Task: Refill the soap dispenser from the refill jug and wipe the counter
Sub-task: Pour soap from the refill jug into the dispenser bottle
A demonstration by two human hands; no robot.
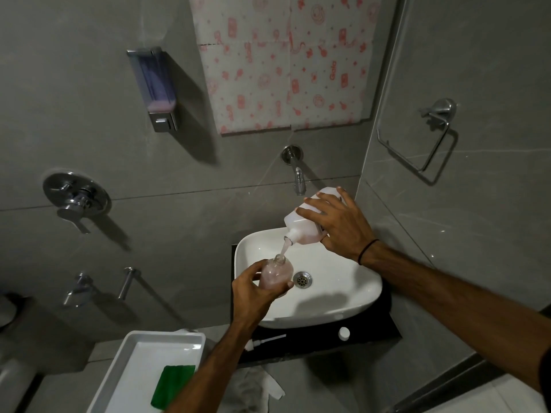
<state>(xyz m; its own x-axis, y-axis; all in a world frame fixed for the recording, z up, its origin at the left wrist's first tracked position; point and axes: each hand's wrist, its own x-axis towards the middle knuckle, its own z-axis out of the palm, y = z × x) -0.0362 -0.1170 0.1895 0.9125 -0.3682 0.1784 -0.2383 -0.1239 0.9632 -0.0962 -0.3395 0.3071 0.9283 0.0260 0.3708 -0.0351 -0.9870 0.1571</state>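
My left hand (253, 292) grips a small clear soap dispenser bottle (275, 272), uncapped, over the left side of the white basin (337, 296). My right hand (337, 223) holds a white refill jug (304, 223) tipped down to the left, its spout just above the bottle's neck. A thin pink stream of soap (283, 249) runs from the spout into the bottle. The pump head with its tube (265, 341) and a white cap (344, 333) lie on the dark counter (316, 341) in front of the basin.
A white tray (140, 365) holding a green sponge (171, 386) sits at the lower left, with a white cloth (259, 386) beside it. A wall tap (298, 177) hangs over the basin. A wall-mounted dispenser (156, 87) and a towel ring (429, 138) are on the tiles.
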